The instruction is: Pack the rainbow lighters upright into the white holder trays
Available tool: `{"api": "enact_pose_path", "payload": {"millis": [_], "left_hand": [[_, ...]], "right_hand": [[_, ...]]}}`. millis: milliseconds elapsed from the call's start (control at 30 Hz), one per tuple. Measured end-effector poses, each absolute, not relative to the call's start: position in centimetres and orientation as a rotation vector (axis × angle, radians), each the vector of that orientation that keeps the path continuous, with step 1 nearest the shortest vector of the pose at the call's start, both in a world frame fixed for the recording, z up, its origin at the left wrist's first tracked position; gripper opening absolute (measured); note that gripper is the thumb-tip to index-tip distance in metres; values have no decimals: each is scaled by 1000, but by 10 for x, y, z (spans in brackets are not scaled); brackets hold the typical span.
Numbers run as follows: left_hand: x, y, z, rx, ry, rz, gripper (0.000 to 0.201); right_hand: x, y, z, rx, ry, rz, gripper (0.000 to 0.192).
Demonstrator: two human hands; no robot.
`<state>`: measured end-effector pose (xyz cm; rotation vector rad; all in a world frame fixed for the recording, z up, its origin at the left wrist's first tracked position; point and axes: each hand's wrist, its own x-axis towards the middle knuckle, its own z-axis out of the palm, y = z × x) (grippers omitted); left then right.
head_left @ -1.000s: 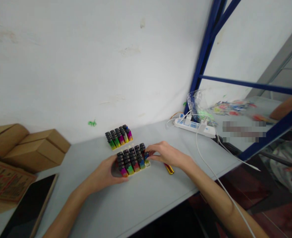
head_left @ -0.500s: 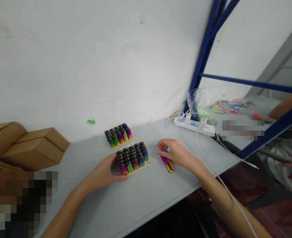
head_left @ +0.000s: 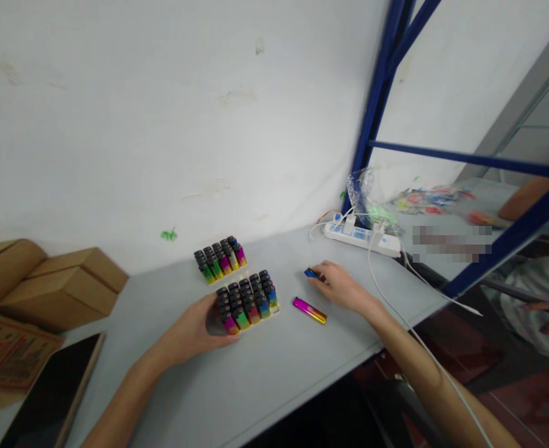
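Observation:
My left hand (head_left: 194, 330) grips the left side of a tray of lighters (head_left: 247, 303), its thumb along the front edge and the fingers behind. The lighters stand upright in rows, black tops up, with shiny coloured bodies. In my right hand (head_left: 337, 285) is a blue lighter (head_left: 310, 273), held between thumb and fingers just above the table; most of its body is hidden by the hand. A single pink-and-yellow lighter (head_left: 309, 310) lies flat on the table between the tray and my right wrist. Behind the front tray stands a second group of lighters (head_left: 221, 258).
Cardboard boxes (head_left: 59, 289) and a dark flat-screened device (head_left: 53, 395) are at the left. A white power strip (head_left: 362, 238) with cables lies at the back right, beside a blue metal frame (head_left: 370, 124). One white cable (head_left: 423, 354) crosses over my right forearm. Another person's arm (head_left: 535, 193) shows beyond the frame.
My right hand has moved slightly, now with a blue lighter in its fingers. The pink-and-yellow lighter lies free of the hand and turned. My left hand stays on the tray.

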<state>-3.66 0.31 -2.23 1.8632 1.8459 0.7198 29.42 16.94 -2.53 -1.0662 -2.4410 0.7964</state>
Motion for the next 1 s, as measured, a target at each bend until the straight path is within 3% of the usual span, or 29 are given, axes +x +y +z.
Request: {"api": "enact_pose_path", "payload": {"millis": [167, 433, 733, 1000], "left_hand": [[-37, 3, -23, 1867, 1847, 727, 65], [-38, 3, -23, 1835, 1861, 698, 72], [-38, 3, -24, 1871, 1906, 670, 64], [-37, 3, -22, 1863, 1856, 692, 69]], "right_hand": [[286, 156, -15, -710, -1986, 1567, 36], [252, 144, -5, -548, -1432, 1943, 64], [219, 139, -9, -701, -1428, 1856, 48], [219, 137, -17, -692, -1488, 1842, 52]]}}
